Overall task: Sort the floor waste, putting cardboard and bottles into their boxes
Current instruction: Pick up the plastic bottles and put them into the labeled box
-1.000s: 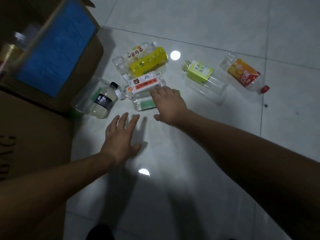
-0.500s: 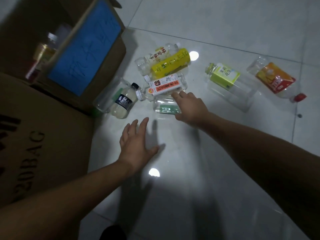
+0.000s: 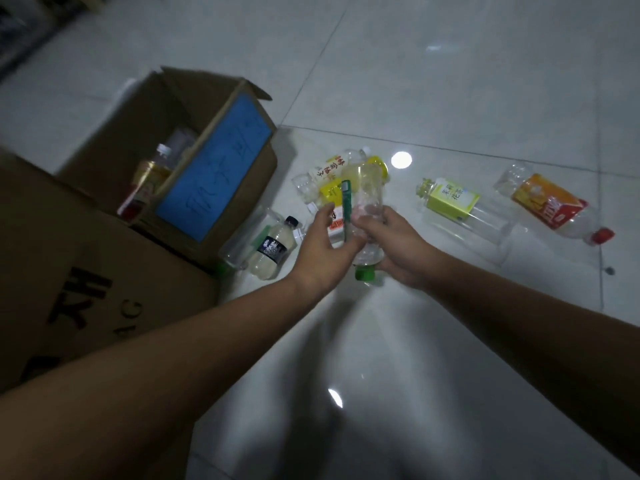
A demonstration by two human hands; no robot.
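A clear plastic bottle (image 3: pixel 363 188) with a green cap (image 3: pixel 364 273) and a loose green label strip is lifted off the tiled floor, cap end toward me. My right hand (image 3: pixel 398 251) grips its lower body from the right. On the left side my left hand (image 3: pixel 317 254) holds it too, thumb up beside the label. An open cardboard box with a blue label (image 3: pixel 214 168) stands to the left, with a few bottles (image 3: pixel 152 174) inside.
A large brown cardboard box (image 3: pixel 86 271) fills the near left. More bottles lie on the floor: a small dark-labelled one (image 3: pixel 272 249), a yellow-labelled one (image 3: pixel 329 188), a lime-labelled one (image 3: pixel 453 199) and an orange-labelled one with a red cap (image 3: pixel 547 202).
My right hand picked the clear green-capped bottle up from the floor. My left hand rose from the floor and took hold of its left side.
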